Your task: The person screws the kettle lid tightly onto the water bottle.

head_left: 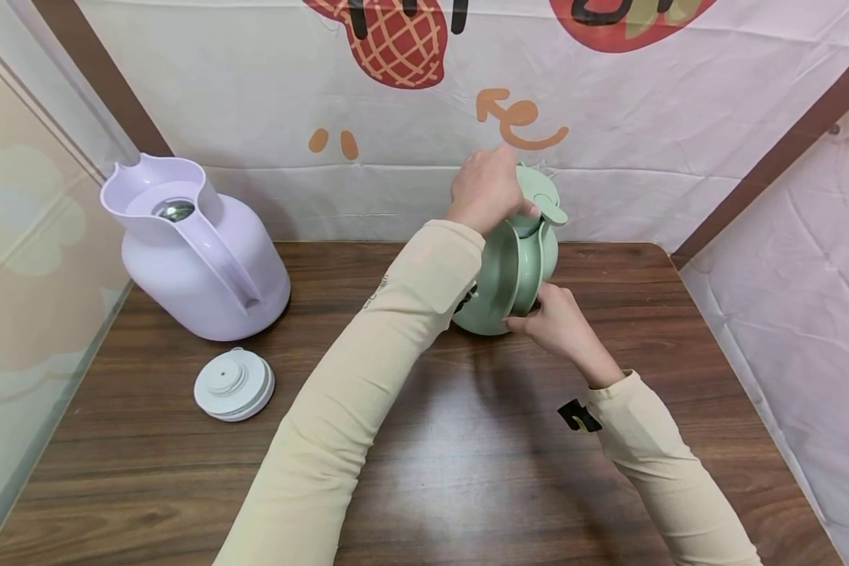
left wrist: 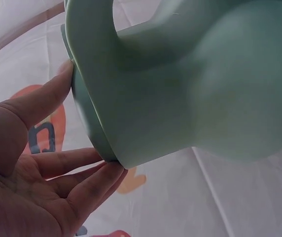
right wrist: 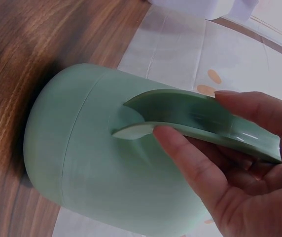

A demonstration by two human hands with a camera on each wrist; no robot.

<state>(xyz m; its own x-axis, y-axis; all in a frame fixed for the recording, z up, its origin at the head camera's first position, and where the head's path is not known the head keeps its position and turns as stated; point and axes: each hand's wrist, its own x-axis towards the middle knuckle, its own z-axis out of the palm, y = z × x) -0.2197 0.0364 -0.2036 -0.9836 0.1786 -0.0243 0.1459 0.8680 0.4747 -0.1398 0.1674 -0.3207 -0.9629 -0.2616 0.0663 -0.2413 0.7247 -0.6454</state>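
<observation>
A pale green thermos jug (head_left: 491, 295) stands at the back of the table, its handle (head_left: 531, 271) facing the person. On top is its green lid (head_left: 538, 187), with a tab over the handle. My left hand (head_left: 486, 189) pinches the lid's rim; in the left wrist view the thumb lies on one side of the lid and the fingertips on the other. Lower down, my right hand (head_left: 562, 322) holds the handle, thumb and fingers on its two edges in the right wrist view. The left forearm crosses in front of the jug and hides part of its body.
At the left stands a lilac thermos jug (head_left: 173, 287) with its mouth uncovered. A round white stopper (head_left: 233, 385) lies on the wooden table (head_left: 467, 472) in front of it. Printed fabric (head_left: 255, 118) hangs behind the table's back edge.
</observation>
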